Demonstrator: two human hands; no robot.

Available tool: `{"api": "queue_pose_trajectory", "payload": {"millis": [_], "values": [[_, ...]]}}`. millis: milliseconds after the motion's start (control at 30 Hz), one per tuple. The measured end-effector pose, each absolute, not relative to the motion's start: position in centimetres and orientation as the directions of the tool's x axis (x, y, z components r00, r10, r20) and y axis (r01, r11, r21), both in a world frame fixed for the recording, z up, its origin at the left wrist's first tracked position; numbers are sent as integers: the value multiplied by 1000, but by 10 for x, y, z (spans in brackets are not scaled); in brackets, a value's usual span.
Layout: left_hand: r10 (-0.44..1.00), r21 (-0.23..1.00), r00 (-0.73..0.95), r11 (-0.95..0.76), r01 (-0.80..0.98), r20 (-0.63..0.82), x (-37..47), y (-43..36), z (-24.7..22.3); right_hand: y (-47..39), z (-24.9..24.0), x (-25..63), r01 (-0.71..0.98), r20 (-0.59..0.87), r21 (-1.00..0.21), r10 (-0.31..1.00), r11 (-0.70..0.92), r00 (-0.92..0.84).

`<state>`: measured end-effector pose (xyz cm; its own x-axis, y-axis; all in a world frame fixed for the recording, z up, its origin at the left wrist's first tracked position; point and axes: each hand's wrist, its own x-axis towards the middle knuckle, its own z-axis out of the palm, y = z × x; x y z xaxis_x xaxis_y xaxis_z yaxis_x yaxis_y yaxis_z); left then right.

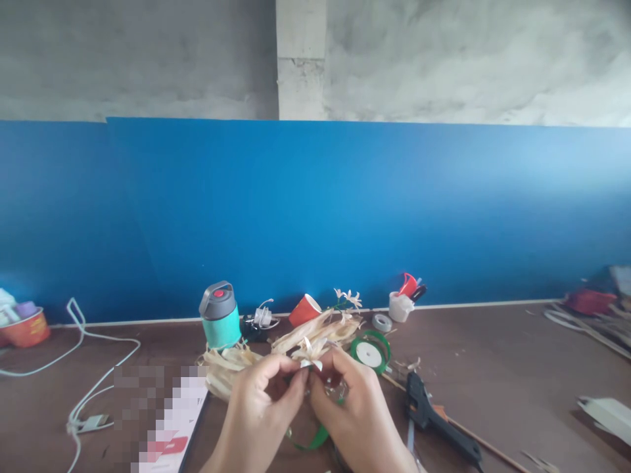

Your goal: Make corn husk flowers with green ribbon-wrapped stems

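Observation:
A small white artificial flower point(309, 353) with pointed petals stands between my fingertips, above the table. My left hand point(266, 391) pinches it low down from the left, thumb against fingers. From the other side my right hand point(349, 391) closes its thumb and fingers on the flower's base. A bit of green shows there, mostly hidden by the fingers. Behind my hands lie dried corn husks point(296, 334), with another bunch point(224, 371) to the left. A green ribbon spool point(369, 353) is beyond my right hand, and a loop of green ribbon point(315, 440) lies below.
To the right lies a black glue gun point(438, 420) beside a thin stick. A turquoise flask point(221, 328), a tipped orange cup point(304, 310), white flowers point(351, 299) and a white pen cup point(401, 307) line the blue partition point(315, 210). A white cable point(101, 378) trails at left.

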<state>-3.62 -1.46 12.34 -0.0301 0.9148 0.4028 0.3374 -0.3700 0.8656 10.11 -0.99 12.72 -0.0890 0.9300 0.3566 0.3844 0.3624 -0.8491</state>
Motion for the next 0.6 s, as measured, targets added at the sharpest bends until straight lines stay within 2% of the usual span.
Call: {"api": "queue_pose_trajectory", "payload": {"millis": [67,167,300,367,433,600], "values": [[913,866,-36,-372,334,407,-37,-15,125,-11,127,100,292,329,-894,940,341,-93],[901,874,-82,-385,296,425,-37,-16,128,-10,125,98,48,251,-964,956,261,-149],[913,924,-162,-353,149,375,-33,-17,130,-8,126,95,-257,118,-965,955,46,-274],[934,953,-186,-297,66,304,-30,-17,131,-8,127,94,-298,50,-953,950,-46,-308],[948,967,-195,-253,14,251,-27,-17,130,-8,127,93,-299,22,-952,954,-71,-298],[972,978,-154,-194,-82,180,-26,-12,124,-3,121,95,-244,97,-969,965,36,-243]]}}
